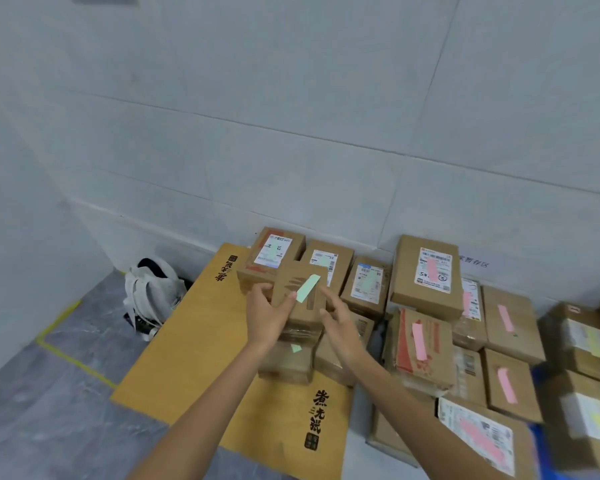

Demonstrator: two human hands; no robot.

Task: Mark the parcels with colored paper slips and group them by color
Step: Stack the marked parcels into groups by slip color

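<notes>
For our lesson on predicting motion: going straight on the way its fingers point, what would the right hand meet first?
Probably the small box with the green slip, held by the left hand; the right hand points at its right side, though depth is unclear.

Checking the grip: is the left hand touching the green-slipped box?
Touching: head view shows the left hand gripping the cardboard box at its left edge.
</notes>
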